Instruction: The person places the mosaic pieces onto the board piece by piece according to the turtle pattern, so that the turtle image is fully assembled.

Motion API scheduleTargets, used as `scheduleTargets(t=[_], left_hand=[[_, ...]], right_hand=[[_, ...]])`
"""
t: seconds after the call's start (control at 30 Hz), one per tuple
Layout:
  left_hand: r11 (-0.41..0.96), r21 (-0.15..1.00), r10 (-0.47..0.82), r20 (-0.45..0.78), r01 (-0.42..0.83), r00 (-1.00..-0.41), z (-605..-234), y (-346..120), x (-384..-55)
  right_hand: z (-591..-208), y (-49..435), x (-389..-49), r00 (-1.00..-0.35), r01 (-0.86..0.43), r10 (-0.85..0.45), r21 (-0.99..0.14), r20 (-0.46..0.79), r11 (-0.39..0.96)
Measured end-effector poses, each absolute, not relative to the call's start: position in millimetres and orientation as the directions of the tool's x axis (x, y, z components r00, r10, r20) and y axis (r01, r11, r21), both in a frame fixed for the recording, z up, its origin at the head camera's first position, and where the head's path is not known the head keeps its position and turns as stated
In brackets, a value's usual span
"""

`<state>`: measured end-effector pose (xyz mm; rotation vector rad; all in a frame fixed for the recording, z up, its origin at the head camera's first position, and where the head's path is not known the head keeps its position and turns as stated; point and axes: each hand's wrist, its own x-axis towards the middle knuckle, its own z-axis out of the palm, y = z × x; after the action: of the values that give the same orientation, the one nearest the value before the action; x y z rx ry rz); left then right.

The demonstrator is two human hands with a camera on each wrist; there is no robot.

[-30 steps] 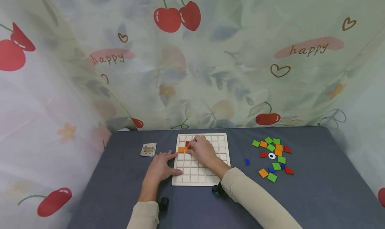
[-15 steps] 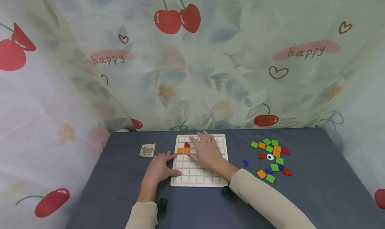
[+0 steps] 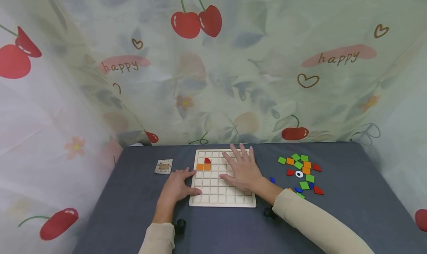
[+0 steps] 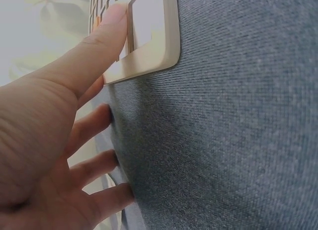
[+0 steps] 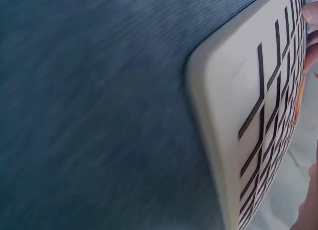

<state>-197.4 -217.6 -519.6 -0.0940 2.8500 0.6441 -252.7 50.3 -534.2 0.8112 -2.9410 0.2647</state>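
Observation:
A pale wooden grid board [image 3: 213, 199] lies on the table. Two orange square tiles [image 3: 203, 167] sit side by side in its cells at the upper left, with a red quarter-round tile [image 3: 207, 160] just above the right one. My left hand [image 3: 177, 189] rests at the board's left edge; in the left wrist view its thumb [image 4: 97, 46] lies on the board's corner area while other fingers touch the cloth. Over the right part of the board is my right hand [image 3: 245, 171], fingers spread and holding nothing.
Green, orange, red and blue tiles lie scattered at the right, around a white ring-like piece [image 3: 299, 174]. One blue half-round tile [image 3: 272, 180] is apart, partly behind my right wrist. A small printed card [image 3: 164, 166] lies left of the board. A patterned curtain [image 3: 213, 80] hangs behind the table.
My right hand has let go of the red quarter-round tile, which stays on the board. That hand has moved right with its fingers spreading. The left hand has stayed at the board's edge.

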Motion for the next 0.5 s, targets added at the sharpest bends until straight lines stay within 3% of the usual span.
scheduleTargets(t=[0.5], left_hand=[[0.899, 0.422, -0.022, -0.229, -0.119, -0.973, -521, -218, -199]], right_hand=[[-536, 113, -261, -0.919, -0.395, -0.388, -0.152, 0.074, 0.906]])
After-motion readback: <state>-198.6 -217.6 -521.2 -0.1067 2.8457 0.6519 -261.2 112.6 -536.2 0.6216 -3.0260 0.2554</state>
